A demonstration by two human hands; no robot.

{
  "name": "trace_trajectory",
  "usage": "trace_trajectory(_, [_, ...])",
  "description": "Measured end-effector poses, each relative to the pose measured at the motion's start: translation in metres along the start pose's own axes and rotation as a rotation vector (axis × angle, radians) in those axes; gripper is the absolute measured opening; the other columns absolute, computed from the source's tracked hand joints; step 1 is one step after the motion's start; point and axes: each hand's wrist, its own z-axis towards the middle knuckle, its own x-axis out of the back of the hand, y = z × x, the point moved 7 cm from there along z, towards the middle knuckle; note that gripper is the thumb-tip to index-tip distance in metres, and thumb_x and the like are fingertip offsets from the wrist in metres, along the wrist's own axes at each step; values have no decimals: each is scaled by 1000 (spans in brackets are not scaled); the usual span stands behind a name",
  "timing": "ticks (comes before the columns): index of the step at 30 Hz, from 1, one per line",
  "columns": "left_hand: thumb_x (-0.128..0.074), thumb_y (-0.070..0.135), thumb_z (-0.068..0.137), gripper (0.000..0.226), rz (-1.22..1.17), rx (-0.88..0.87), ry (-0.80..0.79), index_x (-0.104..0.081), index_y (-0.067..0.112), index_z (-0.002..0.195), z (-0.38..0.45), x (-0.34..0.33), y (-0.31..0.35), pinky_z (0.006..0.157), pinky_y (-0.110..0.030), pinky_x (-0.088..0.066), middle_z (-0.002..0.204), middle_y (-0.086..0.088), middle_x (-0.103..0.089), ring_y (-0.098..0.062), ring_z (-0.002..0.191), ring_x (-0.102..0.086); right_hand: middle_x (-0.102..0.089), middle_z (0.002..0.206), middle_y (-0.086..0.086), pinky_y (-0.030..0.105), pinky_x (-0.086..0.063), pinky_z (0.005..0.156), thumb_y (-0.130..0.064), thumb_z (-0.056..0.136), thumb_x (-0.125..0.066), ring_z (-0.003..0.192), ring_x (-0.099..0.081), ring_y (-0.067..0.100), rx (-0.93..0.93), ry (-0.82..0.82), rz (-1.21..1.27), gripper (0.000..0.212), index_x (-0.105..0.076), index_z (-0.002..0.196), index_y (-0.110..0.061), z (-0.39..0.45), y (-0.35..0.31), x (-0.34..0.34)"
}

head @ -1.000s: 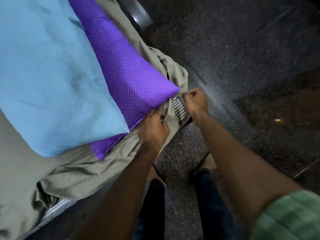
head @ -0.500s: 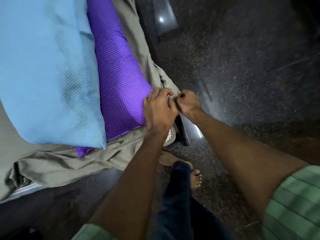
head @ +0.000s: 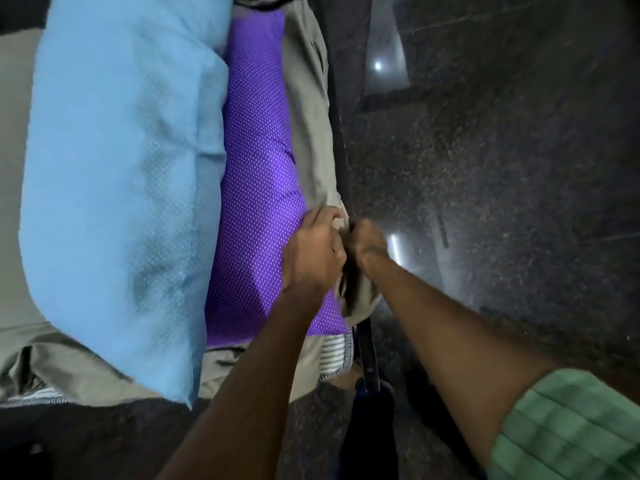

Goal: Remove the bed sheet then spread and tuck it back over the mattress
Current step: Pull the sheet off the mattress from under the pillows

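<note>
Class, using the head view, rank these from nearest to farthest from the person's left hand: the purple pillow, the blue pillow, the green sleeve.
1. Purple pillow: touching the left hand, under and to its left.
2. Blue pillow: farther left, beyond the purple one.
3. Green sleeve: lower right corner, on the other arm.

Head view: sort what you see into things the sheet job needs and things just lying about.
Part of the job:
- olive bed sheet, bunched at the edge
- striped mattress, corner bared
- left hand and right hand, both gripping the sheet

Lying about:
- blue pillow
- purple dotted pillow
- dark floor
</note>
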Motion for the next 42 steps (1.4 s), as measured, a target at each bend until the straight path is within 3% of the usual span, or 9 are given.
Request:
trace_trajectory(4, [-60,27,94,31,12,215,45,-63,18,123,32,10,-6,88,-44,-57,117,-8,-67,-29,103,-67,-77,95,1,51,-57,90,-34,85,-57,93,-71,20,169,-225,357,24,-75,89,-20,-11,-29,1])
trace_trajectory(7, [-62,61,86,56,132,449,-96,-59,24,128,61,8,-12,94,-45,-56,118,-9,-69,-33,109,-67,-78,98,6,41,-58,89,-11,79,-55,91,-69,13,254,-507,449,28,-77,96,-7,-42,-32,1])
trace_trajectory(11, [-61,41,93,42,489,512,-264,-59,14,126,93,6,2,89,-40,-54,125,-11,-67,-32,113,-67,-70,95,6,24,-51,76,-8,98,-66,89,-62,14,181,-881,387,13,-72,104,1,-37,-13,11])
trace_trajectory(15, [-64,39,93,36,368,642,-300,-69,13,117,102,-6,4,88,-38,-55,118,-10,-71,-32,111,-69,-70,76,-2,26,-41,59,-22,95,-65,71,-58,16,-56,-577,329,12,-74,87,-19,34,-20,48])
trace_trajectory(19, [-62,24,92,13,1,689,-180,-70,14,95,99,-4,-7,84,-37,-52,99,-11,-76,-36,98,-70,-76,95,4,36,-59,74,-61,82,-69,84,-72,24,-261,-439,623,50,-73,105,-17,93,-72,65])
trace_trajectory(22, [-64,26,94,9,-81,719,-157,-68,18,96,87,2,-15,78,-34,-54,89,-4,-76,-31,88,-72,-75,114,13,45,-60,89,-19,95,-68,104,-72,31,-171,-446,801,20,-70,115,-16,117,-135,85])
trace_trajectory(25, [-68,29,88,7,-132,775,-84,-65,34,91,86,4,-3,76,-30,-54,85,11,-72,-18,82,-71,-74,108,14,40,-57,93,10,95,-54,94,-72,26,4,-691,837,33,-72,116,-9,111,-191,100])
trace_trajectory(31, [-65,37,91,21,-242,764,408,-55,39,110,146,28,48,81,-37,-56,105,18,-65,-6,91,-64,-77,87,-1,17,-52,53,-5,88,-65,75,-72,12,75,-454,399,23,-76,103,-19,136,-175,144])
trace_trajectory(42, [-58,26,93,26,-352,803,444,-56,45,111,245,15,49,80,-41,-60,102,18,-66,-5,88,-68,-75,89,4,39,-56,71,-21,79,-64,80,-69,17,135,-334,207,15,-72,93,-18,213,-186,177])
